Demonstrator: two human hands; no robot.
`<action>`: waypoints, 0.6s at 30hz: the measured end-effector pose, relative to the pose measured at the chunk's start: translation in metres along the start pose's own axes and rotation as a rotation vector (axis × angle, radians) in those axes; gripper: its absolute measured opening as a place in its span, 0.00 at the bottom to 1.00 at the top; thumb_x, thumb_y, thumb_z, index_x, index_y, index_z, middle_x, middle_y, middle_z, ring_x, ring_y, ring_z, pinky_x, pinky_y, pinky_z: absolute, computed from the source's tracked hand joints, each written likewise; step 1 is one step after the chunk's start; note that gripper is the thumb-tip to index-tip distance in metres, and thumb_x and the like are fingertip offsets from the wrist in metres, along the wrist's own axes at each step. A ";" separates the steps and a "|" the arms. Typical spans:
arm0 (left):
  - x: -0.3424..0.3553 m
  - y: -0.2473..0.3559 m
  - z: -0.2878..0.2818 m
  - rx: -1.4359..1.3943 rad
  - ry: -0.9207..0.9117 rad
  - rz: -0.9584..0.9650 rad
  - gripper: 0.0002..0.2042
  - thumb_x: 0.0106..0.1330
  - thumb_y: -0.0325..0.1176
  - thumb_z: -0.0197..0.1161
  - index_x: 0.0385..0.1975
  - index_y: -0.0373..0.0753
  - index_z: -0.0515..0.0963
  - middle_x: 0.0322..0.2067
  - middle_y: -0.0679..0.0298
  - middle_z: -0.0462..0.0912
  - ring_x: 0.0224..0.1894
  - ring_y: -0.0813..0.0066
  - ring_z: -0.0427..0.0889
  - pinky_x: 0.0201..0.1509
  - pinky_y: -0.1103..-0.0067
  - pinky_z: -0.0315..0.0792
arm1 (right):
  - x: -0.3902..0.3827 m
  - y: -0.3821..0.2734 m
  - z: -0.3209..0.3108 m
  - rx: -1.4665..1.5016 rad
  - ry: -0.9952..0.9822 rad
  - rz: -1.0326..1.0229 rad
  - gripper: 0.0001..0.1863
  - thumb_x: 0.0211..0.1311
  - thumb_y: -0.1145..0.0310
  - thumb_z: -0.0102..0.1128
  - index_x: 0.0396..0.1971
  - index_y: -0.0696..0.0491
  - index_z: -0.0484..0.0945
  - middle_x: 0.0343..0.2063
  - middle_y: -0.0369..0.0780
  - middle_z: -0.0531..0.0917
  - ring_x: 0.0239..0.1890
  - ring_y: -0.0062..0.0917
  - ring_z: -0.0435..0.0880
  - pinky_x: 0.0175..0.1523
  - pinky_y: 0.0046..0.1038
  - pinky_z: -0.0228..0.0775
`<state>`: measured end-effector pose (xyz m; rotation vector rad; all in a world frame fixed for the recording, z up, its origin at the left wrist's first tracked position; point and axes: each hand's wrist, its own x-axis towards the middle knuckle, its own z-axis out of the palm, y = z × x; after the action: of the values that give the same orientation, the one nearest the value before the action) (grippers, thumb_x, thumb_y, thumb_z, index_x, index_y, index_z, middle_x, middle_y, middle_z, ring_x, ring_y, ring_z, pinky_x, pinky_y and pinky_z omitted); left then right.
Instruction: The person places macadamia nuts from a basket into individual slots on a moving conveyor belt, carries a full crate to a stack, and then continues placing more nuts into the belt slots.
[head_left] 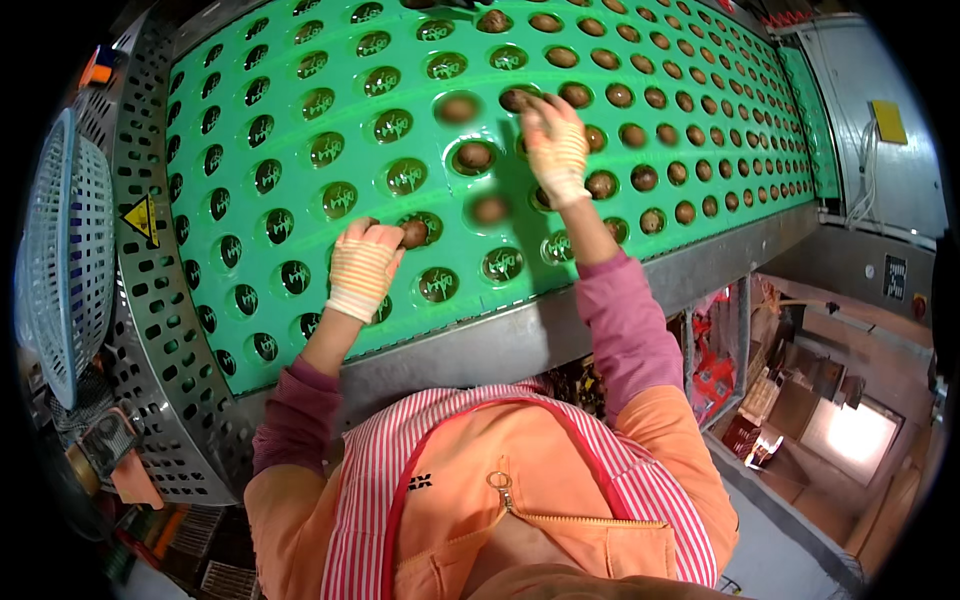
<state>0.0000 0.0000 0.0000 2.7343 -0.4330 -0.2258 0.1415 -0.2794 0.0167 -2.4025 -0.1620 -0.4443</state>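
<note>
Both hands wear pale, orange-striped gloves with the fingertips showing, over a green sheet (280, 140) dimpled with rows of oval pockets. My left hand (365, 260) is closed, fingers curled at a brown egg-shaped item (414, 233) in a lower pocket. My right hand (552, 145) reaches higher, its fingertips pinched on another brown item (516, 99), partly hidden by them. Between the hands one brown item (475, 156) sits in a pocket; two others (490, 209) look blurred. Many pockets toward the right hold similar items, while those toward the left show only dark or glinting bottoms.
A perforated metal guard (145, 380) with a yellow warning sign borders the left, beside a pale blue plastic basket (62, 250). A metal rail (460, 350) runs along the near edge. At the right stands a grey machine housing (850, 170) with cables and a small panel.
</note>
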 end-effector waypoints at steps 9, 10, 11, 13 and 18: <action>0.071 0.089 0.028 -0.182 0.160 0.515 0.17 0.57 0.28 0.65 0.48 0.39 0.75 0.49 0.55 0.78 0.51 0.52 0.74 0.57 0.63 0.69 | -0.198 -0.019 -0.112 0.080 0.182 0.102 0.10 0.58 0.74 0.58 0.41 0.56 0.77 0.39 0.47 0.81 0.42 0.42 0.80 0.49 0.39 0.73; 0.078 0.085 0.039 -0.075 0.169 0.545 0.15 0.56 0.28 0.64 0.44 0.39 0.77 0.48 0.56 0.79 0.49 0.52 0.76 0.54 0.63 0.71 | -0.222 -0.019 -0.108 0.166 0.150 0.150 0.11 0.57 0.74 0.58 0.41 0.55 0.77 0.39 0.47 0.81 0.42 0.43 0.80 0.49 0.39 0.73; 0.075 0.079 0.047 0.025 0.176 0.566 0.12 0.55 0.28 0.64 0.40 0.39 0.79 0.47 0.56 0.79 0.47 0.52 0.78 0.51 0.63 0.73 | -0.252 -0.026 -0.110 0.260 0.111 0.202 0.12 0.56 0.74 0.59 0.42 0.54 0.77 0.38 0.46 0.81 0.42 0.43 0.79 0.49 0.40 0.73; 0.081 0.066 0.053 -0.011 0.259 0.618 0.08 0.55 0.27 0.65 0.35 0.38 0.80 0.43 0.55 0.81 0.44 0.52 0.79 0.49 0.64 0.75 | -0.281 -0.043 -0.125 0.138 0.109 0.171 0.11 0.55 0.73 0.60 0.40 0.52 0.78 0.38 0.42 0.81 0.42 0.41 0.80 0.47 0.39 0.73; 0.091 0.124 0.016 0.301 0.016 0.459 0.12 0.57 0.28 0.67 0.41 0.40 0.79 0.42 0.59 0.82 0.43 0.56 0.79 0.48 0.67 0.75 | -0.364 -0.046 -0.158 0.088 0.302 0.401 0.08 0.54 0.71 0.62 0.36 0.50 0.81 0.38 0.38 0.82 0.40 0.36 0.81 0.45 0.35 0.76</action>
<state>0.0485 -0.1446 0.0224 2.8162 -1.1495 -0.0164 -0.2520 -0.3462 0.0273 -2.1763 0.4179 -0.5855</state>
